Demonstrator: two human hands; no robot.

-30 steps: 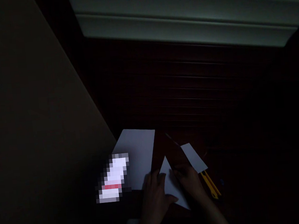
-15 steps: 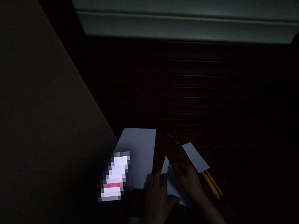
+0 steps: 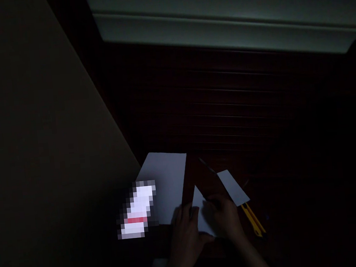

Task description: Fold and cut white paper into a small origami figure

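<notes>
The pointed piece of white paper [image 3: 205, 223] lies on the dark tabletop [image 3: 197, 173] between the two hands, its sharp tip aimed away from the person. The left hand [image 3: 188, 235] rests over its left side, thumb spread well apart from the fingers and lying near the bottom edge. The right hand [image 3: 227, 217] has its fingers curled in at the right edge (whether they pinch the paper, the gloom won't let me tell).

As for progress, the tapered outline is already there, though fold or cut I cannot say; with both hands on the piece, I judge the shaping to be partway and this edge unfinished.

Just to the left, a large white sheet [image 3: 168, 182] lies flat with no crease showing, seemingly unworked, partly covered by a pixelated bright patch [image 3: 138, 208]. To the right, a small white strip [image 3: 233, 188] lies untouched beside a yellow cutter [image 3: 253, 222]; a thin, dim stick-like item [image 3: 206, 165] reaches beyond. A pale slatted panel [image 3: 218, 24] stands farther off.
</notes>
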